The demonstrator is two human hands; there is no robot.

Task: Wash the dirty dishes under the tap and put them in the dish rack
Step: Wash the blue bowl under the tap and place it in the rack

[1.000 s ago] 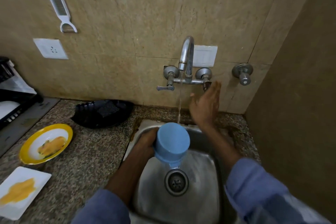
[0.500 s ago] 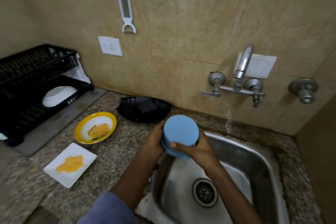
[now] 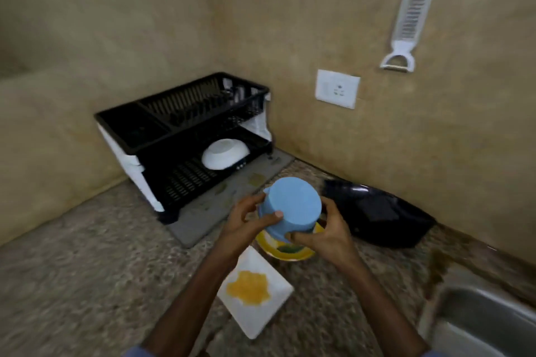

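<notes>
I hold the round light-blue plastic cup [image 3: 293, 206] bottom-up, in the air just right of the black two-tier plastic dish rack [image 3: 185, 136]. The fingers of my left hand [image 3: 246, 220] and right hand [image 3: 327, 232] curl round its sides. Below it, right of the rack, a yellow-rimmed round plate [image 3: 287, 252] and a yellow-smeared white square plate [image 3: 255, 293] lie on the speckled stone tabletop [image 3: 87, 269].

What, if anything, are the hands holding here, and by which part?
An upturned blue bowl, held by its side wall: the left hand grips the left side, the right hand the lower right near the rim.
</notes>
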